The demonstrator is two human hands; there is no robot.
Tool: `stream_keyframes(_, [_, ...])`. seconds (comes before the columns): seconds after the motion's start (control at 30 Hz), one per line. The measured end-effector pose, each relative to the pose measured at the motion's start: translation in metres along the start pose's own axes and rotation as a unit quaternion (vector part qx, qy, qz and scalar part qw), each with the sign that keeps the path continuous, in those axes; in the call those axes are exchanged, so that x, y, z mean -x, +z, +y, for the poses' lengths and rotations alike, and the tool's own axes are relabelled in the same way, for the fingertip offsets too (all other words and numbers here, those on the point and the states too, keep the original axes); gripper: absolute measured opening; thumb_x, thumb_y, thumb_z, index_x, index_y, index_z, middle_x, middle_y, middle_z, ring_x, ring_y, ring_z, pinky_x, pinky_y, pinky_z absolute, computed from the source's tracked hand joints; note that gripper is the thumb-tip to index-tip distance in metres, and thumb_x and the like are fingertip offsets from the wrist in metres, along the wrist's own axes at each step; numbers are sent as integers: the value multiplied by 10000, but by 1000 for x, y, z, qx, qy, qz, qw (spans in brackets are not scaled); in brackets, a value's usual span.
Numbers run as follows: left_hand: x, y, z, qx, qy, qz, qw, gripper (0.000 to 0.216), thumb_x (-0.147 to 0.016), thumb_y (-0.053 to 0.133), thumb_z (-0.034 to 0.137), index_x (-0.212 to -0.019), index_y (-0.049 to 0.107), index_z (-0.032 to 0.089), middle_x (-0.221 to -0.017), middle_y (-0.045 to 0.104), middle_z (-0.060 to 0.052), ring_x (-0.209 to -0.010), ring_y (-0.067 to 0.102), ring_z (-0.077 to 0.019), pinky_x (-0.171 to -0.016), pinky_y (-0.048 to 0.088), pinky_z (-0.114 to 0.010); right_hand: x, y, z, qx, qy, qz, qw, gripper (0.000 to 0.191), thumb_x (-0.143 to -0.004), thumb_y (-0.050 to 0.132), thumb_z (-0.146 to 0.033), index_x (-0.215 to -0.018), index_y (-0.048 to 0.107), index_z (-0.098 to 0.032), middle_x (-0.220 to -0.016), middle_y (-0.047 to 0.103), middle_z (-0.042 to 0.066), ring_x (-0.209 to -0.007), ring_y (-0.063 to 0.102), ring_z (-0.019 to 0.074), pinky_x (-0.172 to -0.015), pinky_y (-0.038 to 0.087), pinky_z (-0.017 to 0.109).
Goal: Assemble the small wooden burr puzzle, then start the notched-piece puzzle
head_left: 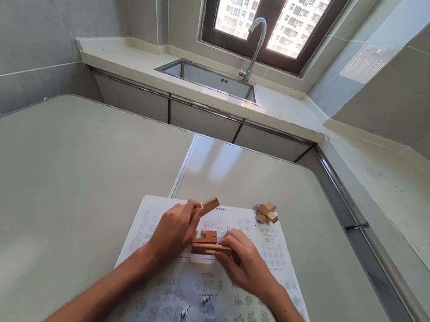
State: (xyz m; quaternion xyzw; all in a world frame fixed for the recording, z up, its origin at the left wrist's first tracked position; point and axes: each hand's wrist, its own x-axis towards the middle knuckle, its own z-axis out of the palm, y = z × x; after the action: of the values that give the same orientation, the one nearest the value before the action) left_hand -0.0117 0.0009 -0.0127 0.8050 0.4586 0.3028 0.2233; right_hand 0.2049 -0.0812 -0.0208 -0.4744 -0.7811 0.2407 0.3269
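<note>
My left hand (176, 228) is closed around a light wooden block (210, 204), whose far end sticks out up and to the right above the paper. In my right hand (244, 261), thumb and fingers pinch the right end of a long reddish-brown wooden bar (204, 249). Just behind that bar is a notched wooden piece (209, 236), partly hidden by the bar and my left fingers. I cannot tell whether the two are joined. Beneath both hands lies a printed paper sheet (208, 280) with small diagrams and two torn spots.
An assembled cross of wooden sticks (267, 212) rests at the sheet's upper right corner. The pale table (81, 165) has a seam running away from me. Beyond it are a counter (125, 58), a sink (205, 76), a faucet (257, 46) and a window (267, 10).
</note>
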Motion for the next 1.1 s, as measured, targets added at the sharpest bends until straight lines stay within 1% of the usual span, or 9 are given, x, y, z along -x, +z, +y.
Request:
stream_keyframes(0.1, [3,-1,4,99,-40,-26,994,281,-1094,369,433,-1057,565,236,-652,578,35,-526,530,-163,-559,396,-277,0,-2,-1,-55,64,46,995,237,-1083,489,-390,-958,619,-234,-790,599,17,-673,533,181,-605,434,301])
stream_keyframes(0.2, [4,-3,10,213,-72,-45,973,323,-1082,390,501,-1047,563,230,-661,551,41,-550,510,-148,-557,392,-258,0,-4,2,-108,117,101,982,291,-1090,470,-432,-934,608,-229,-713,577,-16,-615,523,159,-586,419,282])
stream_keyframes(0.3, [3,-6,15,303,-93,-65,946,347,-1066,417,545,-1071,555,227,-687,521,43,-576,477,-138,-552,381,-247,-2,-4,5,-133,143,152,969,325,-1096,454,-444,-891,582,-227,-696,552,-22,-618,511,154,-608,420,280])
stream_keyframes(0.43, [2,-11,17,373,-94,-124,915,385,-1042,465,582,-1149,550,222,-694,426,58,-590,415,-131,-557,355,-247,-6,-4,7,-154,151,185,959,304,-1105,427,-430,-998,620,-222,-722,566,-12,-641,519,162,-654,452,290])
stream_keyframes(0.5, [2,-13,18,378,-84,-155,909,393,-1036,482,580,-1149,562,212,-689,403,59,-601,396,-132,-568,336,-252,-8,-3,5,-166,147,186,957,298,-1106,420,-426,-1069,632,-220,-750,595,-2,-633,523,163,-662,469,296])
stream_keyframes(0.63, [2,-15,22,359,-60,-186,912,381,-1035,494,568,-1089,586,202,-731,452,40,-645,408,-136,-601,322,-258,-8,-3,1,-196,145,168,955,314,-1101,425,-438,-1112,648,-218,-816,635,21,-636,533,161,-640,479,292])
stream_keyframes(0.77, [2,-14,23,356,-44,-211,909,363,-1048,478,546,-1114,582,204,-711,430,51,-630,395,-134,-600,313,-261,-6,-2,-2,-209,146,146,956,360,-1096,448,-451,-1305,632,-224,-728,562,-13,-656,541,170,-647,471,290])
stream_keyframes(0.97, [4,-12,20,325,-17,-224,919,320,-1080,448,483,-1090,590,197,-720,441,49,-631,381,-126,-598,300,-257,-4,2,-4,-227,139,126,956,436,-1093,455,-481,-1392,623,-212,-738,552,-4,-683,536,179,-655,466,302])
stream_keyframes(1.1, [4,-11,19,308,-7,-226,924,324,-1086,437,473,-1064,588,188,-708,427,54,-617,364,-118,-582,280,-256,-5,3,-8,-244,139,140,949,440,-1105,438,-452,-1460,587,-238,-781,553,2,-707,532,172,-661,461,295])
